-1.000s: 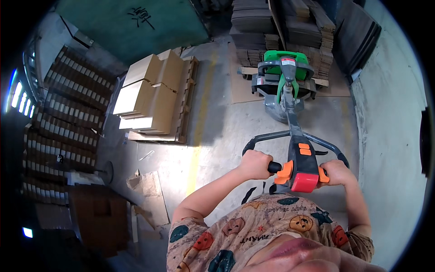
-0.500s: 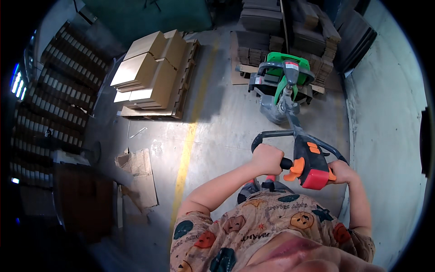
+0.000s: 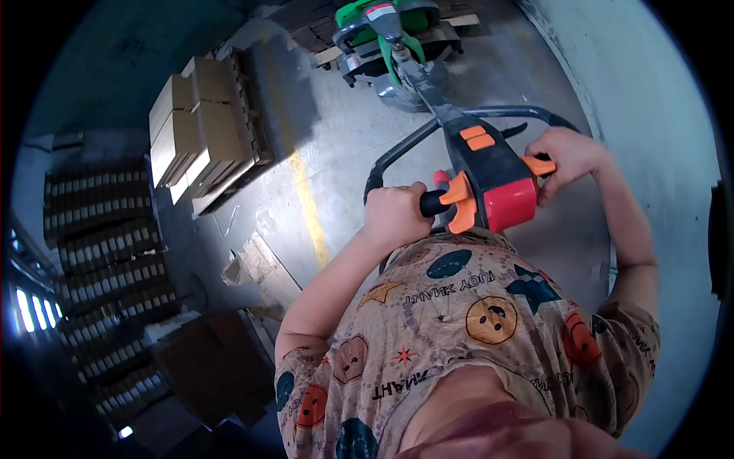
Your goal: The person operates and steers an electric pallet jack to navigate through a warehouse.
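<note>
Squarely between the left hand (image 3: 397, 216) and the right hand (image 3: 567, 159) — the truck's handle (image 3: 480, 157).
The left hand is wrapped round the black grip (image 3: 433, 203), with the handle's head just to its right; the right hand is clasped on the opposite side at the orange lever (image 3: 540, 165), the head just to its left. Both touch, so neither is nearer, though the right sits somewhat farther out. The long axis runs from the red end (image 3: 511, 205), near the shirt (image 3: 428, 314), toward the far left — pointing at the green truck (image 3: 371, 60).
</note>
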Demonstrator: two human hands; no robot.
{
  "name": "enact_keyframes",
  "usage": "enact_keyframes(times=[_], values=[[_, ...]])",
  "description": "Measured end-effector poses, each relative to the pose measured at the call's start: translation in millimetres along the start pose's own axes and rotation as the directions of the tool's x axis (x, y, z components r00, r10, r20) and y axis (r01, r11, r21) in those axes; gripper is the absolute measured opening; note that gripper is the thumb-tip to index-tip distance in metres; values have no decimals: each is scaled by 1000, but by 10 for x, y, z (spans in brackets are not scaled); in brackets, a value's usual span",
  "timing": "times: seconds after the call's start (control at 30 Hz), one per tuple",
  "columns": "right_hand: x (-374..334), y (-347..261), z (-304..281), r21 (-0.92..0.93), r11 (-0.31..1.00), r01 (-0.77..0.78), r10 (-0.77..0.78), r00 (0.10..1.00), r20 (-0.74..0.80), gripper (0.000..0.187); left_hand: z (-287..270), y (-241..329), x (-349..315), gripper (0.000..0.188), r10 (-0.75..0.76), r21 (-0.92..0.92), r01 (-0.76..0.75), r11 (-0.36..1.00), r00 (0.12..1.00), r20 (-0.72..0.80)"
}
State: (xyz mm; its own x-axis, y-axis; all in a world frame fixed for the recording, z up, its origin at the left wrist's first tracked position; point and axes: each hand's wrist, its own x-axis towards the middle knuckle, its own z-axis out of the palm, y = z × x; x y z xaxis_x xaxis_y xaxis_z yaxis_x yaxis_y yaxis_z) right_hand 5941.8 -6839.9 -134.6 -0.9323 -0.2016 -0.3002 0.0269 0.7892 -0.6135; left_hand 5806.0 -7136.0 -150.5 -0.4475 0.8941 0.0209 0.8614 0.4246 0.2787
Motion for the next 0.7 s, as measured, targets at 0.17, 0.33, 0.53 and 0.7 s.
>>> enact_keyframes(times=[0.17,0.33,0.53,0.7], values=[[-76,-81,179,95,995,-35,38,999,-20,41,19,133,-177,19,-35,40,38,998,998,-61],[-53,-22,250,107,993,42,-65,973,220,36,80,175,-234,19,-1,43,2,999,1000,-22],[-116,-102,171,80,997,-19,1,976,220,35,32,215,-194,22,-84,19,83,996,996,23],[57,-282,213,209,963,-172,128,970,207,37,-25,82,-295,29,-130,72,127,989,991,34]])
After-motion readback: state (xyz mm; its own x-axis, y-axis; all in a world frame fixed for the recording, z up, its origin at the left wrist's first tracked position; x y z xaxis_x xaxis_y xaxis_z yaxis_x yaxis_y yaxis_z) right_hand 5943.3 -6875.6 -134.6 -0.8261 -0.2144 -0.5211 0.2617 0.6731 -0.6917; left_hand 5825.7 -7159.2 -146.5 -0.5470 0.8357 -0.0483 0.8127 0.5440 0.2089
